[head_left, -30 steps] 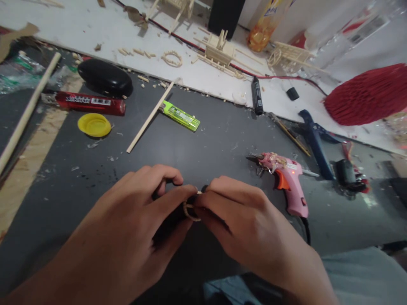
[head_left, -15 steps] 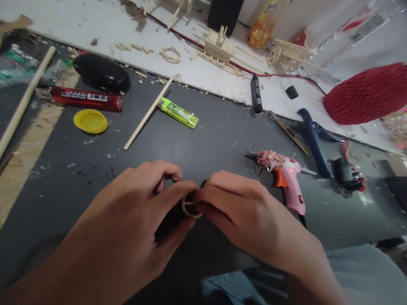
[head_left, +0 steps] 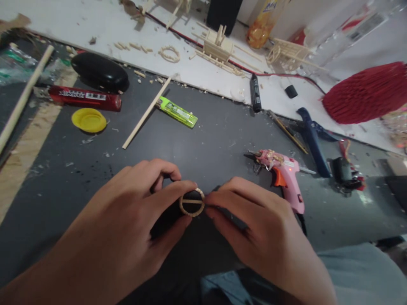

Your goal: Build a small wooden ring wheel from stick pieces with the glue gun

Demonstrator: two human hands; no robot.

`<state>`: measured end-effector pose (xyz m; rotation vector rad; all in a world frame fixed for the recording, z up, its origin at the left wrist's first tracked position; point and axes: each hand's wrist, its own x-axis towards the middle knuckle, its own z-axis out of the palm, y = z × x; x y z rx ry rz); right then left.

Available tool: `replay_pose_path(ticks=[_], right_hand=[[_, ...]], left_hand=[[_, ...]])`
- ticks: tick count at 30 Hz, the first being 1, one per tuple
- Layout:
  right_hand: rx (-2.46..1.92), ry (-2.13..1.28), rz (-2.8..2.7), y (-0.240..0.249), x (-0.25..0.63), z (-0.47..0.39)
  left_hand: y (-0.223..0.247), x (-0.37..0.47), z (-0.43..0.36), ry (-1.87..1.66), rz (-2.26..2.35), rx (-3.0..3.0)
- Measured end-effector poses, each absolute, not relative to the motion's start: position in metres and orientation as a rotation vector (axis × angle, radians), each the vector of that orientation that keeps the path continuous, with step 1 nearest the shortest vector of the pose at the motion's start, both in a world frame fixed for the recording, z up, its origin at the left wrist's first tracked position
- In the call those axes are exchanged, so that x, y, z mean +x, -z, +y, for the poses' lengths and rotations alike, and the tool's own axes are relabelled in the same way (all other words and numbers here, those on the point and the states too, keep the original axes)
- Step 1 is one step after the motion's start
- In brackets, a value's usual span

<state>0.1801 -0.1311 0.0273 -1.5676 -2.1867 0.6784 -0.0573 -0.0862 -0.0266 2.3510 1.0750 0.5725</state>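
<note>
A small wooden ring (head_left: 193,215) with a thin wooden crossbar (head_left: 192,201) across its middle is up between my hands. My left hand (head_left: 124,224) grips its left side, index finger at the top rim and thumb below; the other fingers curl. At the right rim, beside the end of the crossbar, the fingertips of my right hand (head_left: 263,220) are pinched together against the ring. A pink glue gun (head_left: 291,182) with an orange trigger lies to the right of my right hand.
Ahead lie a wooden stick (head_left: 146,112), a green blade case (head_left: 178,112), a yellow lid (head_left: 89,120), a red lighter (head_left: 85,98) and a black oval case (head_left: 100,72). A black marker (head_left: 255,93) and blue tool (head_left: 313,142) lie right. Wooden models (head_left: 218,46) stand behind.
My right fingers have drawn back to the right from over the crossbar to the ring's rim, uncovering the whole ring. My left hand keeps its grip.
</note>
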Motion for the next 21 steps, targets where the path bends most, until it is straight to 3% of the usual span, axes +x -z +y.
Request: replay_pose_path(ticks=[21], right_hand=[[-1.454, -0.477, -2.479, -0.023, 0.166, -0.111]], left_hand=[[0.029, -0.058, -0.084, -0.61, 1.05, 2.322]])
